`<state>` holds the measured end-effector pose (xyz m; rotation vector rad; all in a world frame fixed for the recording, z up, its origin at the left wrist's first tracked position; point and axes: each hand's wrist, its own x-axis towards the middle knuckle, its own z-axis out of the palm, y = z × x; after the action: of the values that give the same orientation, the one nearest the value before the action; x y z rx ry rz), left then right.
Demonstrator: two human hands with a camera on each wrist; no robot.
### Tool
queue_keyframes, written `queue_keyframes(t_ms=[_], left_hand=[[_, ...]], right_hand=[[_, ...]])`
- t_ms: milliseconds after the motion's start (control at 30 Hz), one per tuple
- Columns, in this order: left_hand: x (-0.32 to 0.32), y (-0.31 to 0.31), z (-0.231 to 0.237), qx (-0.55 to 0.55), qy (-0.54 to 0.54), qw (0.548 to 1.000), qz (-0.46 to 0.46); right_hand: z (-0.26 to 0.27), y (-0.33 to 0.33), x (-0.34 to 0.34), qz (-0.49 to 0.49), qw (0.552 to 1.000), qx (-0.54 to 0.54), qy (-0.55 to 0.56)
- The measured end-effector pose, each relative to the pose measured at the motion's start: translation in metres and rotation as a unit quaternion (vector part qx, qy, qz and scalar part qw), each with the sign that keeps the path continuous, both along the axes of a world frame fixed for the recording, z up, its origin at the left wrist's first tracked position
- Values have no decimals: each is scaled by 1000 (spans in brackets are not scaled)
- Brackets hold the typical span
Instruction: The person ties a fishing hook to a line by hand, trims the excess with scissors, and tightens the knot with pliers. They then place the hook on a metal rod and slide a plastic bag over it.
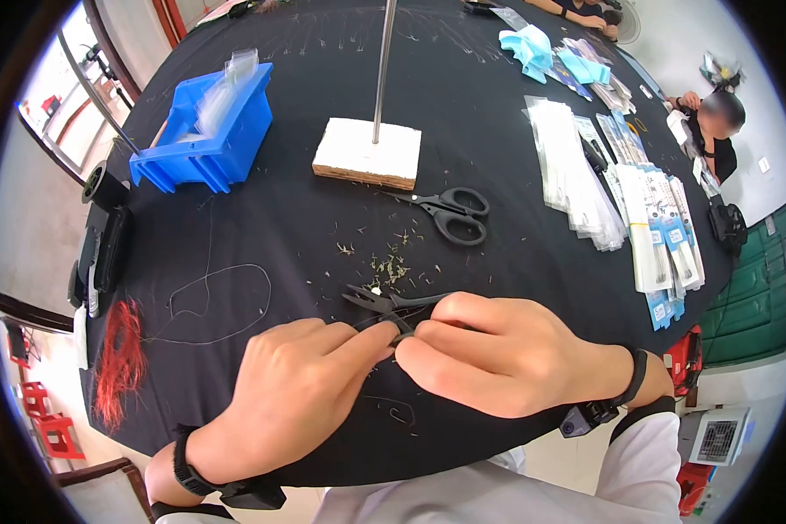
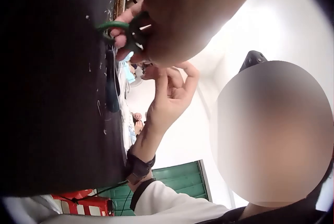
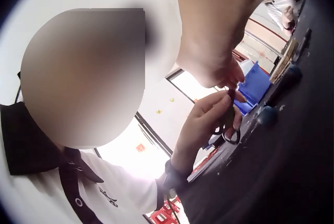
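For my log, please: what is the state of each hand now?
Left hand: closed, holding a looped tool.
Right hand: closed, pinching something too small to name.

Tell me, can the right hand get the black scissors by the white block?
Probably yes: the black scissors lie just beyond the right hand, with mostly bare cloth between. Still, it looks busy up close with the left hand, so it might have to pause.

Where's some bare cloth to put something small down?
There's bare black cloth between the blue bin and the white block, and a mostly bare patch between the scissors and the clear sleeves. It's crowded where your left hand and right hand meet, with a dark tool and clippings just beyond, and among the packets on the right.
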<state>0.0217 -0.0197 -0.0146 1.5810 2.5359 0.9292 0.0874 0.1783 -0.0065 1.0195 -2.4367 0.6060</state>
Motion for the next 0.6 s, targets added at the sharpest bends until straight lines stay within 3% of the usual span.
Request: queue_keyframes(t_ms=[200,300,433,533,600], left_hand=[[-10,-3,7,20,-13,996,-86],[-14,-2,6,51,-39,989,-133],[-14,-1,8,113,-90,977,-154],[-10,1,0,166,-188,960,-124],[-6,0,-7,195,-225,949,-106]], right_hand=[[-1,5,-3,45,998,-32,-24],[3,6,0,58,979,-117,-158],[7,4,-4,78,913,-274,-292],[3,-1,-1,72,823,-397,-400],[5,0,0,63,819,-401,-405]])
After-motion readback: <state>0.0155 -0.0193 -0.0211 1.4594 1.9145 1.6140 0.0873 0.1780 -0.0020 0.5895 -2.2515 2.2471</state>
